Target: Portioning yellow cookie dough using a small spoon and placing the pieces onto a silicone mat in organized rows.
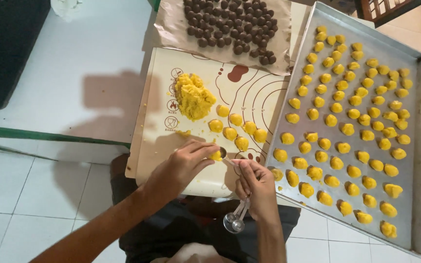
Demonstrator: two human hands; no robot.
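At the near edge of the baking mat (pixel 157 146), a small lump of yellow dough (pixel 216 156) is pinched between the fingertips of the left hand (pixel 183 165), which is closed narrowly around it. The lump is pressed into the bowl of a measuring spoon (pixel 223 153), whose handle is gripped by the right hand (pixel 254 187). The spoon's long axis runs diagonally, bowl pointing up and left, handle down and right; further spoons of the set (pixel 235 219) are seen dangling below the right hand, past the mat's edge.

Beyond the hands, a row of shaped dough balls (pixel 237 129) is laid across the mat, and a rough dough heap (pixel 193 97) is set near its left side. Open mat is left between the row and the hands. Just right of the mat, a metal tray (pixel 415 146) is tilted in view, its surface filled almost wholly with yellow pieces (pixel 347 129). At the far side, dark brown balls (pixel 230 24) are spread on brown paper (pixel 166 29). Bare white bench (pixel 74 63) lies to the left.
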